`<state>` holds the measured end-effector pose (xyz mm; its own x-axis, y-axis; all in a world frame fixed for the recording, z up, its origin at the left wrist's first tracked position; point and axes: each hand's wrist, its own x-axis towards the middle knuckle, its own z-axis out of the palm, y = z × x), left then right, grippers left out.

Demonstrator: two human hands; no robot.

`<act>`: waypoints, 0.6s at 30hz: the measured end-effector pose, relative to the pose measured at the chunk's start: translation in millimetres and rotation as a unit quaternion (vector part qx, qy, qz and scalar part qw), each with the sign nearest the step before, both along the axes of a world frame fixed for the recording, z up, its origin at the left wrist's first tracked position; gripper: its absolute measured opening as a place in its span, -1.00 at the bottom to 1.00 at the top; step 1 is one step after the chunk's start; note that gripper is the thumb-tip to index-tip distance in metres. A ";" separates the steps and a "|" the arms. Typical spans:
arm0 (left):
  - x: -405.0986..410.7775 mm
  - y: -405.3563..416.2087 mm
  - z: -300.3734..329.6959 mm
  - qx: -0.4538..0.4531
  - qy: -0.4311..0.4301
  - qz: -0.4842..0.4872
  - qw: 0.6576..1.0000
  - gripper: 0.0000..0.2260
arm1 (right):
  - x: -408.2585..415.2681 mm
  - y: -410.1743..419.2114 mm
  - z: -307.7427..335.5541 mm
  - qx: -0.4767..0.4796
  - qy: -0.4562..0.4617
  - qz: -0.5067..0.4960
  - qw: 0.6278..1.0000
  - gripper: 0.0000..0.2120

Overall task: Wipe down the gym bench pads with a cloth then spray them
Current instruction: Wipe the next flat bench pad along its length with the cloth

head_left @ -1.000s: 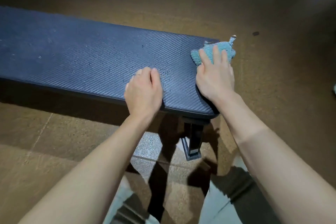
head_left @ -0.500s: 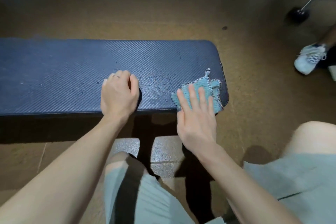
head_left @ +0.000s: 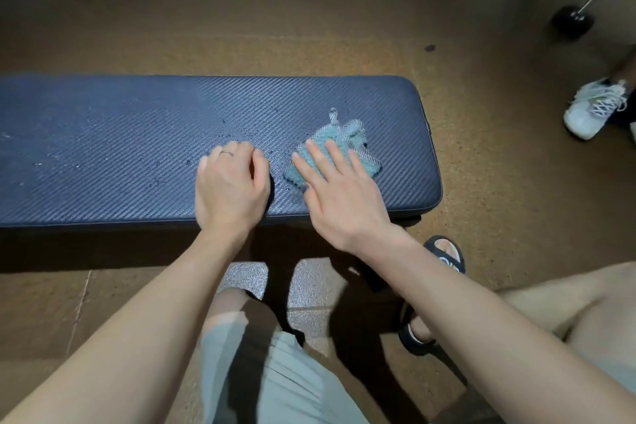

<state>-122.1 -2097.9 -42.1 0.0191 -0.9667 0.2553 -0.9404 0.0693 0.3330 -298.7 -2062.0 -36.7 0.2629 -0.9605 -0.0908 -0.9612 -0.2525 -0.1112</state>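
Note:
A dark blue textured bench pad point(head_left: 120, 134) runs across the view from the left edge to its rounded right end, with droplets scattered on its surface. A small teal knitted cloth point(head_left: 344, 138) lies on the pad near that right end. My right hand point(head_left: 340, 196) presses flat on the cloth's near half, fingers stretched out over it. My left hand point(head_left: 232, 189) rests just left of it on the pad's near edge, fingers curled under, a ring on one finger, holding nothing. No spray bottle is in view.
Brown rubber floor surrounds the bench. Another person's white sneaker point(head_left: 593, 108) stands at the right, and a black dumbbell point(head_left: 573, 22) lies at the far right. My sandalled foot point(head_left: 445, 253) sits by the bench's right end, my knees below.
My right hand has slid the cloth from the pad's far right end back toward the near side and leftward, close to my left hand. My left hand stays resting on the pad.

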 end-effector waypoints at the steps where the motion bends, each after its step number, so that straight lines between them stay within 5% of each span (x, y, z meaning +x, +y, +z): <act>1: 0.2 -0.1 -0.5 -0.002 0.000 0.000 1.000 -0.69 | 4.1 -17.4 1.9 0.005 0.003 0.007 1.000 -0.43; 8: 1.8 -4.4 -5.5 -0.025 -0.015 -0.002 1.000 -0.72 | 21.7 -134.8 5.0 0.020 0.011 0.022 1.000 -0.47; 18: 0.9 -4.9 -4.5 -0.022 -0.008 -0.005 1.000 -0.74 | -9.1 -185.7 0.9 -0.022 -0.017 -0.021 0.999 -0.54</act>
